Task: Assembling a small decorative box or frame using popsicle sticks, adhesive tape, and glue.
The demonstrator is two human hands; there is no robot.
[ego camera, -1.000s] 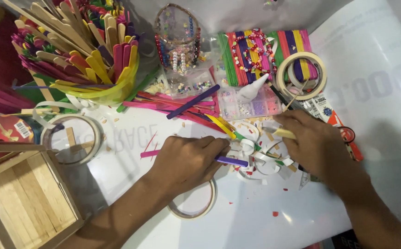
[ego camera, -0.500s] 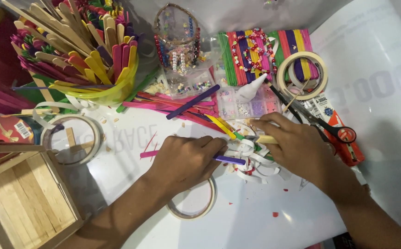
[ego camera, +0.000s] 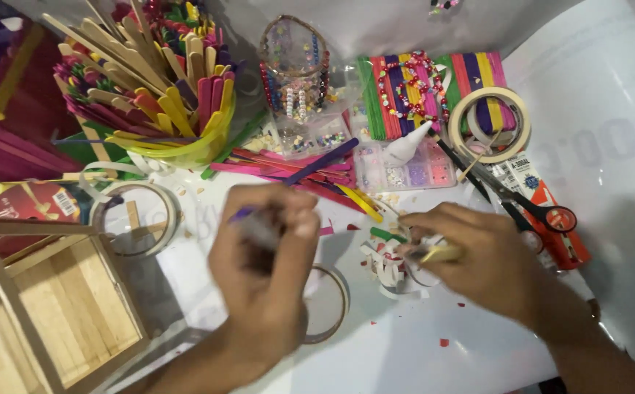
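My left hand (ego camera: 266, 266) is raised over the white table and blurred. It grips a purple craft stick (ego camera: 242, 214), of which only the tip shows above the fingers. Partly under that hand lies a thin tape ring (ego camera: 334, 306). My right hand (ego camera: 482, 255) rests on the table to the right and pinches a small pale yellow stick (ego camera: 442, 253). Its fingertips touch a heap of curled white paper scraps (ego camera: 388, 268) with a green bit on top.
A wooden box (ego camera: 40, 314) stands at the lower left, with a tape roll (ego camera: 135, 219) beside it. A yellow basket of craft sticks (ego camera: 158, 98), loose coloured sticks (ego camera: 310, 169), a bead tray (ego camera: 405, 174), a glue bottle (ego camera: 407, 144), scissors (ego camera: 533, 208) and another tape roll (ego camera: 489, 124) lie behind.
My left hand has lifted off the table and turned with the purple stick, which lay flat before. My right hand has shifted slightly toward the paper scraps.
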